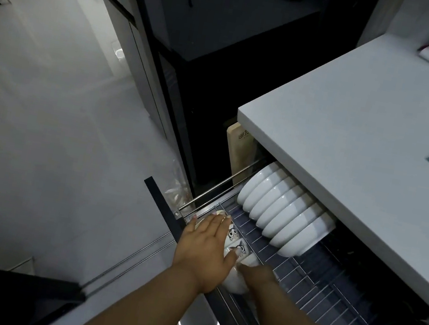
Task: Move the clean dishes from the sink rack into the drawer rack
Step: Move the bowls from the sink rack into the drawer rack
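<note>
Head view: left hand point(206, 249) fingers point(221, 222) lie flat over cat-printed bowls point(236, 242).

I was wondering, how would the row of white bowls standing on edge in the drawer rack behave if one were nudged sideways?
The white bowls look like glazed ceramic, so probably stiff, smooth and breakable. They lean against one another, so nudging one would likely shift its neighbours. The wires of the drawer rack should stop them rolling far.
</note>
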Tool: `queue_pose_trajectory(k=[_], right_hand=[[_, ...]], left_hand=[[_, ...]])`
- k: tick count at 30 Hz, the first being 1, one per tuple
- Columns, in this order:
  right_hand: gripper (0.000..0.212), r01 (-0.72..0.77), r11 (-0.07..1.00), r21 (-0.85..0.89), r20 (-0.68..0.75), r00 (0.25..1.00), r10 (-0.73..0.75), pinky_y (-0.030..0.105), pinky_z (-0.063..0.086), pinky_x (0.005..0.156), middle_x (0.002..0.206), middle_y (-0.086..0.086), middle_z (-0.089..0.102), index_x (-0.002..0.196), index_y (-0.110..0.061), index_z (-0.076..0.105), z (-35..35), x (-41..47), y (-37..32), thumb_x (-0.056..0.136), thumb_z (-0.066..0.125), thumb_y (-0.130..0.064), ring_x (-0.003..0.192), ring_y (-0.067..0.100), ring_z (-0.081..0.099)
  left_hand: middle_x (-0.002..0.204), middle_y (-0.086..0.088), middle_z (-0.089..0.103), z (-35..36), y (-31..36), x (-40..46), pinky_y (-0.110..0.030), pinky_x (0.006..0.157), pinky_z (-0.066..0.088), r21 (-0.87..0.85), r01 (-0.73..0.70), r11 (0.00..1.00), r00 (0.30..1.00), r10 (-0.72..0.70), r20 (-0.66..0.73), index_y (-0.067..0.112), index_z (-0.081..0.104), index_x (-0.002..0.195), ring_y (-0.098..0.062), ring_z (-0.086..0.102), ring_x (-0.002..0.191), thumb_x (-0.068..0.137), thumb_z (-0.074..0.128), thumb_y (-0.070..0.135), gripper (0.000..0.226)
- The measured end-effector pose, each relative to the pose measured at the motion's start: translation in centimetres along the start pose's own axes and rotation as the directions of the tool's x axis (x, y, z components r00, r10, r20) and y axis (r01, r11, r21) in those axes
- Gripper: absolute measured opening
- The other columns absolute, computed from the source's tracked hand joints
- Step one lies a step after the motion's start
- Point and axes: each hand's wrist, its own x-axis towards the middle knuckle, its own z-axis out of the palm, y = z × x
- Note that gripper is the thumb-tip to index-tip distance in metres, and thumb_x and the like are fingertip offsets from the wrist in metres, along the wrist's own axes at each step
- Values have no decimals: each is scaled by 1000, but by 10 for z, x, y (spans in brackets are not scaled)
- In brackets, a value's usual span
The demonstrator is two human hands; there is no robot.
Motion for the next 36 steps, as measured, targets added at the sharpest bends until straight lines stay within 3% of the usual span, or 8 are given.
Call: queue_pose_trajectory(k=[4, 14, 18, 20, 23, 27, 32, 36], right_hand=[[52, 73, 997, -18, -82, 994, -74, 30, 48, 85, 122, 17, 63, 119, 0, 54, -19, -12, -9, 81, 69, -34, 111, 30, 61], [47, 227, 969, 92, -149, 966, -213, 26, 44, 70, 105, 16, 67, 109, -2, 57, -68, -73, -23, 79, 63, -37, 93, 30, 65], [26, 302, 945, 125, -170, 945, -280, 30, 49, 77, 93, 8, 61, 93, -11, 57, -89, -114, -11, 84, 58, -36, 82, 22, 57], [28, 344, 922, 179, -184, 932, -312, 36, 53, 81, 91, 10, 63, 93, -10, 56, -98, -132, -3, 80, 59, -35, 83, 27, 61], [48, 398, 884, 246, -199, 913, -356, 39, 52, 69, 80, 15, 62, 99, -4, 58, -112, -158, 17, 68, 59, -40, 73, 32, 62], [31, 413, 859, 303, -231, 906, -354, 32, 49, 55, 66, 11, 57, 87, -3, 63, -133, -196, 56, 78, 59, -32, 54, 25, 55], [24, 434, 803, 409, -279, 897, -343, 30, 45, 55, 62, 12, 52, 70, -8, 52, -164, -227, 92, 88, 57, -23, 53, 24, 51], [26, 431, 762, 482, -322, 897, -303, 26, 43, 48, 63, 12, 51, 71, -9, 49, -195, -245, 113, 92, 57, -23, 50, 22, 51]], left_hand=[[162, 0, 15, -5, 3, -2, -42, 121, -2, 15, 10, 1000, 999, -11, 51, 18, 8, 154, -15, 10, 149, 97, 22, 55, 69], [155, -11, 32, -34, 36, -44, -38, 120, 13, -246, 37, 969, 997, -18, 77, 14, 10, 154, -22, 27, 143, 101, 31, 45, 65], [152, -11, 36, -49, 48, -74, -34, 114, 27, -289, 24, 957, 998, -6, 63, 14, 15, 154, -26, 33, 139, 100, 35, 46, 66], [153, -8, 34, -53, 53, -90, -32, 113, 29, -305, 1, 952, 998, 18, 58, 14, 22, 152, -25, 33, 139, 100, 37, 45, 63], [153, -8, 33, -57, 65, -112, -30, 111, 30, -297, -34, 954, 999, 44, 29, 10, 30, 148, -24, 35, 138, 101, 36, 41, 57], [149, -10, 38, -62, 95, -141, -33, 109, 35, -315, -80, 946, 995, 93, 26, 10, 36, 143, -26, 40, 134, 100, 39, 38, 51], [120, -10, 61, -70, 140, -161, -39, 96, 46, -322, -196, 926, 976, 216, 28, 16, 41, 135, -30, 56, 113, 99, 39, 40, 43], [137, -12, 54, -79, 181, -172, -36, 102, 42, -320, -274, 907, 955, 296, 22, 16, 29, 148, -30, 51, 124, 100, 37, 43, 56]])
